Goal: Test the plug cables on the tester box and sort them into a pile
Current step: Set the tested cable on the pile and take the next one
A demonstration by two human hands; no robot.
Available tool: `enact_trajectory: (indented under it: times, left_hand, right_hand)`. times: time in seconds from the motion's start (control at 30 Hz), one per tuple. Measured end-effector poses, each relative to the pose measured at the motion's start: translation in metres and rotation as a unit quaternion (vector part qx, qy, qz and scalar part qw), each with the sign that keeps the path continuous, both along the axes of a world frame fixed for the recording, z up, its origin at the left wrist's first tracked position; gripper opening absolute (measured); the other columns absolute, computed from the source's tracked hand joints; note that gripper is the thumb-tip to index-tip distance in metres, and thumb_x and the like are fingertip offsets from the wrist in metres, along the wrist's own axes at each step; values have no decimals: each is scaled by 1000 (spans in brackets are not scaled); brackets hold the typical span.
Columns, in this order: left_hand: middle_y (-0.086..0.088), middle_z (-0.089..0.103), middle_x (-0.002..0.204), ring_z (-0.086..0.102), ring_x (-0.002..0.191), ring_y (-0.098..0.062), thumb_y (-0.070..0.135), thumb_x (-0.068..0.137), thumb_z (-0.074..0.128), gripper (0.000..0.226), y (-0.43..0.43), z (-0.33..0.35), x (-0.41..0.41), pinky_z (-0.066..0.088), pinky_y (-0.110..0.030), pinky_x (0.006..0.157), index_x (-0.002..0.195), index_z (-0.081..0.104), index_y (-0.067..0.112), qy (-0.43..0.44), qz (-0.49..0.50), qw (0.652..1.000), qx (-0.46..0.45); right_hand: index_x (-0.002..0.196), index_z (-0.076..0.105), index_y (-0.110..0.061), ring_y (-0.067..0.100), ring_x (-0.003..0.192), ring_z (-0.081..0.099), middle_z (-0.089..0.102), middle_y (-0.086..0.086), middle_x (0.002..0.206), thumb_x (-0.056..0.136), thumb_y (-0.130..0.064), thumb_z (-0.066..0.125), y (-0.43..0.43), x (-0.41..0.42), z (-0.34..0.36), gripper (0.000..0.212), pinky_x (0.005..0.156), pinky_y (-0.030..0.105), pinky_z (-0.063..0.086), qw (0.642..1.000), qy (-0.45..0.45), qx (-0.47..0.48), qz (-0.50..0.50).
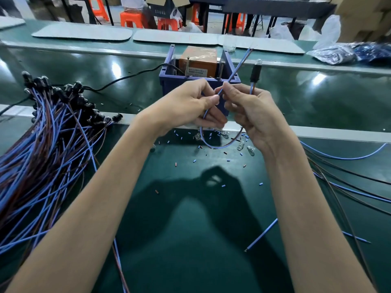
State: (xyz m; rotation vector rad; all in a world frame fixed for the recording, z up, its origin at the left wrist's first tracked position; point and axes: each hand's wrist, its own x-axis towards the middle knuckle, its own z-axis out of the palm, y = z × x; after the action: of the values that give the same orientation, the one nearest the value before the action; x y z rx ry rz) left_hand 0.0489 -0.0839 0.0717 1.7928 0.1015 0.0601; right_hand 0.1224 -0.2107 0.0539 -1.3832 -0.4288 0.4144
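One head-worn wide-angle view looks forward and down, close over both forearms, toward the green bench (190, 218).

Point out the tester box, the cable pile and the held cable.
tester box (171, 85): head view, blue front wall.
cable pile (53, 127): head view, middle of the wires.
held cable (235, 70): head view, blue wire, upper stretch.

I find no legible text. The white label (197, 71) on the orange rectangular block (198, 57) bears print too blurred to read.
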Motion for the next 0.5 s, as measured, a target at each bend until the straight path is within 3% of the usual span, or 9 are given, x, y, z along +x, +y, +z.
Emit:
enact_trajectory:
  times: [0.1,0.17,0.23,0.33,0.4,0.5]
  left_hand:
    - [-3,69,79,69,72,-8,13,102,45,20,3,-2,4,60,-25,65,82,47,14,-23,48,997,53]
    - [3,68,77,68,73,-4,15,99,51,21,5,-5,8,59,-23,60,78,50,16,-36,78,992,88]
    - [4,67,77,65,75,-3,18,98,55,22,7,-8,10,52,-16,52,75,51,18,-49,102,986,126]
    - [3,65,79,62,72,-3,15,98,54,23,11,-11,12,49,-14,52,75,51,19,-70,128,980,133]
    - [1,64,80,62,64,-3,11,98,51,20,15,-10,12,51,-16,55,79,51,18,-90,149,976,127]
    - [0,61,83,63,53,-7,3,94,52,13,19,-6,10,54,-22,58,98,50,16,-128,191,963,142]
  right_hand:
    - [74,66,-10,2,56,65,67,-5,61,92,-12,61,2,-4,3,19,37,9,36,998,29,51,8]
    - [73,63,-10,4,58,68,69,-4,61,93,-10,59,4,-4,3,21,36,10,36,998,25,57,5]
    - [70,60,-11,4,61,69,69,-3,64,95,-12,57,4,-3,3,25,36,9,33,999,13,35,-9]
    - [70,51,-10,7,60,70,66,6,76,99,-11,50,2,0,3,30,34,9,32,999,20,32,-32]
    - [71,49,-9,10,58,70,66,10,77,101,-8,44,0,1,4,31,34,8,33,996,37,59,-46]
    - [76,55,-10,6,49,64,66,-1,60,102,-8,43,-2,5,3,28,35,9,32,993,40,66,-88]
